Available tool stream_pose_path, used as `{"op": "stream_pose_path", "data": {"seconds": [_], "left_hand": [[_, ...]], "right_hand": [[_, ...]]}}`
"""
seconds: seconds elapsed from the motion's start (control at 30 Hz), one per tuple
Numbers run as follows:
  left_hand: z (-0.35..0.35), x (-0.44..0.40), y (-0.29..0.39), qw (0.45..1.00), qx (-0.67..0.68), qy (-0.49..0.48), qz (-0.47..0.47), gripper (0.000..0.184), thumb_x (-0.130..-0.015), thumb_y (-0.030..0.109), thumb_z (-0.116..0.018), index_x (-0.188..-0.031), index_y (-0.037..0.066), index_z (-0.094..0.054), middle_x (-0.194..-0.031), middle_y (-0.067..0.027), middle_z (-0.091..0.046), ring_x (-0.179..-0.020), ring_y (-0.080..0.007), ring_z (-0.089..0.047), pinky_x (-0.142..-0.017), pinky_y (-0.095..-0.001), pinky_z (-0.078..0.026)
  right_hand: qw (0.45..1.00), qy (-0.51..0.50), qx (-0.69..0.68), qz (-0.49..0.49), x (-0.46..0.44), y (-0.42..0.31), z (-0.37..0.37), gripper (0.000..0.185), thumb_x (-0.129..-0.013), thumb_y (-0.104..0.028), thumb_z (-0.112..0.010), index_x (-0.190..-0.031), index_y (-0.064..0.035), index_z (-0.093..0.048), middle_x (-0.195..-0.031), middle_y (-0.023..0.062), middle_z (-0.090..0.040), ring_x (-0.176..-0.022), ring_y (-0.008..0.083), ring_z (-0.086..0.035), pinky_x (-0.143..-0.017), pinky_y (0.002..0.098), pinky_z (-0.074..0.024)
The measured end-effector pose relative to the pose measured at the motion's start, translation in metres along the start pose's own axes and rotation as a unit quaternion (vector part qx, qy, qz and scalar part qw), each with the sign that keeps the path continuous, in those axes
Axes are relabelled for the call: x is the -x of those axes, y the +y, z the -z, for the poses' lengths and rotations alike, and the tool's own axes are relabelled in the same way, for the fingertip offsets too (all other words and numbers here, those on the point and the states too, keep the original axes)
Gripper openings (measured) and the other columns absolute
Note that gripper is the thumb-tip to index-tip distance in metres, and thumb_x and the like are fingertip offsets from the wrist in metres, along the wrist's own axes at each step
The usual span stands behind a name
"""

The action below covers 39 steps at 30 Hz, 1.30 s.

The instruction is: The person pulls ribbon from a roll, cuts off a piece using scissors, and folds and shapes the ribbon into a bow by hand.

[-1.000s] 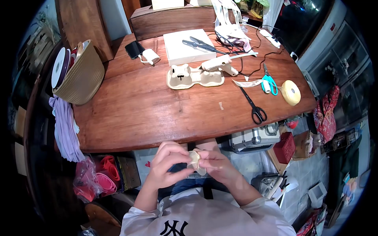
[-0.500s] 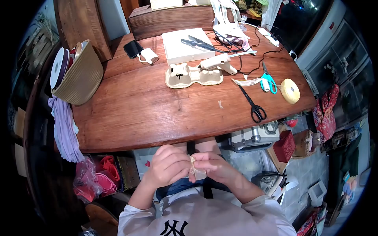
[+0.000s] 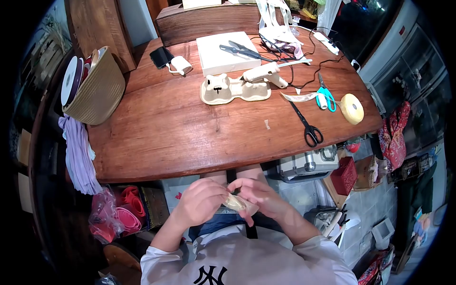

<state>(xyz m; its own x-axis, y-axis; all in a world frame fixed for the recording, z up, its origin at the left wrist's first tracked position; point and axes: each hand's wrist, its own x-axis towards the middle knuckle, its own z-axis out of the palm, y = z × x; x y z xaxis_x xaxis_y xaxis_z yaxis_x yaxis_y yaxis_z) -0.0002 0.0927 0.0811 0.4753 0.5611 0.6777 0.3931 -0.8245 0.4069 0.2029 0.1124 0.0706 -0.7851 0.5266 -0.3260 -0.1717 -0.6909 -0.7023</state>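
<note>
Over my lap, just off the table's front edge, I hold a short piece of cream ribbon [image 3: 232, 203]. My left hand [image 3: 202, 202] is closed, pinching the ribbon's left end between thumb and curled fingers. My right hand [image 3: 263, 197] is bent around the other side; its index finger arches above the ribbon and another finger points down beside the loose end. The fingers partly cover the ribbon, so its exact fold is hidden. A small ribbon scrap [image 3: 267, 124] lies on the wooden table [image 3: 180, 137] ahead of my hands.
Black scissors [image 3: 306, 124], teal scissors [image 3: 326, 97] and a cream ribbon roll [image 3: 352, 109] lie at the right. A glue gun [image 3: 266, 73] rests on a molded pulp tray [image 3: 221, 91]. Behind are a white box [image 3: 213, 57] and phone [image 3: 161, 57]; a woven basket [image 3: 100, 88] stands left.
The ribbon has turned to lie more sideways between my hands and shows more of its surface. My right fingers have spread wider around it, with one now pointing down.
</note>
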Motion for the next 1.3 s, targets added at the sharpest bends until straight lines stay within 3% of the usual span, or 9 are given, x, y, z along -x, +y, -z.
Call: {"op": "stream_pose_path", "data": {"seconds": [0.13, 0.17, 0.23, 0.37, 0.6, 0.8, 0.93, 1.17, 1.3], "left_hand": [[-0.004, 0.006, 0.004, 0.993, 0.029, 0.054, 0.098, 0.013, -0.070, -0.005, -0.058, -0.080, 0.002, -0.053, -0.075, -0.0113, -0.061, -0.067, -0.0255, -0.060, -0.063, -0.0335, -0.048], [-0.005, 0.007, 0.006, 0.987, 0.038, 0.077, 0.133, 0.011, -0.073, -0.006, -0.056, -0.080, 0.001, -0.052, -0.072, -0.0125, -0.061, -0.065, -0.0253, -0.060, -0.062, -0.0319, -0.048], [-0.008, 0.010, 0.009, 0.979, 0.033, 0.099, 0.175, 0.009, -0.074, -0.006, -0.055, -0.081, 0.000, -0.052, -0.072, -0.0132, -0.060, -0.064, -0.0243, -0.060, -0.060, -0.0303, -0.048], [-0.014, 0.009, 0.013, 0.958, 0.015, 0.147, 0.245, 0.011, -0.071, -0.006, -0.058, -0.080, 0.000, -0.053, -0.074, -0.0126, -0.061, -0.065, -0.0273, -0.060, -0.059, -0.0316, -0.047], [-0.020, 0.007, 0.020, 0.963, 0.058, 0.131, 0.230, 0.008, -0.074, -0.005, -0.056, -0.080, 0.000, -0.052, -0.077, -0.0136, -0.060, -0.071, -0.0243, -0.060, -0.064, -0.0298, -0.047], [-0.016, 0.011, 0.019, 0.813, 0.409, 0.247, 0.332, 0.004, -0.084, 0.002, -0.049, -0.084, 0.000, -0.045, -0.085, -0.0123, -0.055, -0.083, -0.0164, -0.054, -0.076, -0.0281, -0.043], [-0.015, 0.022, 0.011, 0.772, 0.465, 0.257, 0.349, 0.007, -0.084, 0.003, -0.050, -0.085, 0.001, -0.044, -0.083, -0.0112, -0.056, -0.080, -0.0145, -0.055, -0.075, -0.0260, -0.043], [-0.021, 0.013, 0.024, 0.759, 0.444, 0.255, 0.402, 0.019, -0.080, -0.001, -0.056, -0.098, -0.003, -0.055, -0.085, -0.0053, -0.056, -0.077, -0.0115, -0.054, -0.071, -0.0222, -0.043], [-0.026, 0.014, 0.020, 0.785, 0.447, 0.243, 0.353, 0.010, -0.078, -0.002, -0.057, -0.088, -0.003, -0.057, -0.086, -0.0076, -0.052, -0.084, -0.0138, -0.053, -0.075, -0.0244, -0.043]], "right_hand": [[0.997, -0.060, -0.037, 0.026, 0.007, 0.002, 0.021, 0.028, -0.091, -0.021, -0.040, -0.107, 0.0012, -0.045, -0.078, 0.0099, -0.058, -0.060, 0.0168, -0.058, -0.060, 0.0283, -0.0486], [0.985, 0.077, 0.027, 0.151, 0.005, 0.008, 0.020, 0.028, -0.091, -0.022, -0.042, -0.107, 0.0011, -0.046, -0.080, 0.0097, -0.058, -0.066, 0.0163, -0.058, -0.064, 0.0278, -0.0480], [0.851, 0.320, 0.216, 0.357, 0.003, 0.006, 0.005, 0.024, -0.088, -0.020, -0.050, -0.101, 0.0000, -0.050, -0.084, 0.0073, -0.057, -0.080, 0.0135, -0.055, -0.070, 0.0252, -0.0441], [0.843, 0.295, 0.297, 0.339, 0.011, 0.018, -0.001, 0.011, -0.076, -0.005, -0.061, -0.084, -0.0006, -0.056, -0.077, 0.0034, -0.056, -0.068, 0.0078, -0.051, -0.063, 0.0207, -0.0412], [0.860, 0.260, 0.258, 0.355, -0.007, 0.023, -0.019, 0.007, -0.074, -0.005, -0.064, -0.077, -0.0012, -0.058, -0.067, 0.0003, -0.052, -0.059, 0.0064, -0.047, -0.054, 0.0195, -0.0369], [0.841, 0.212, 0.376, 0.326, 0.008, 0.004, -0.004, 0.007, -0.075, -0.002, -0.062, -0.076, 0.0008, -0.056, -0.069, 0.0007, -0.052, -0.064, 0.0073, -0.046, -0.060, 0.0201, -0.0372], [0.887, 0.163, 0.299, 0.313, 0.009, -0.002, -0.002, 0.006, -0.078, -0.001, -0.059, -0.075, 0.0007, -0.054, -0.071, 0.0014, -0.051, -0.064, 0.0071, -0.046, -0.059, 0.0196, -0.0370], [0.917, 0.101, 0.203, 0.327, 0.006, 0.000, -0.006, 0.007, -0.080, 0.001, -0.057, -0.076, 0.0013, -0.051, -0.077, 0.0031, -0.051, -0.068, 0.0064, -0.048, -0.061, 0.0193, -0.0394], [0.909, 0.105, 0.211, 0.343, 0.006, 0.001, -0.006, 0.006, -0.078, 0.003, -0.057, -0.077, 0.0014, -0.052, -0.077, 0.0033, -0.052, -0.069, 0.0064, -0.049, -0.062, 0.0193, -0.0402]]}}
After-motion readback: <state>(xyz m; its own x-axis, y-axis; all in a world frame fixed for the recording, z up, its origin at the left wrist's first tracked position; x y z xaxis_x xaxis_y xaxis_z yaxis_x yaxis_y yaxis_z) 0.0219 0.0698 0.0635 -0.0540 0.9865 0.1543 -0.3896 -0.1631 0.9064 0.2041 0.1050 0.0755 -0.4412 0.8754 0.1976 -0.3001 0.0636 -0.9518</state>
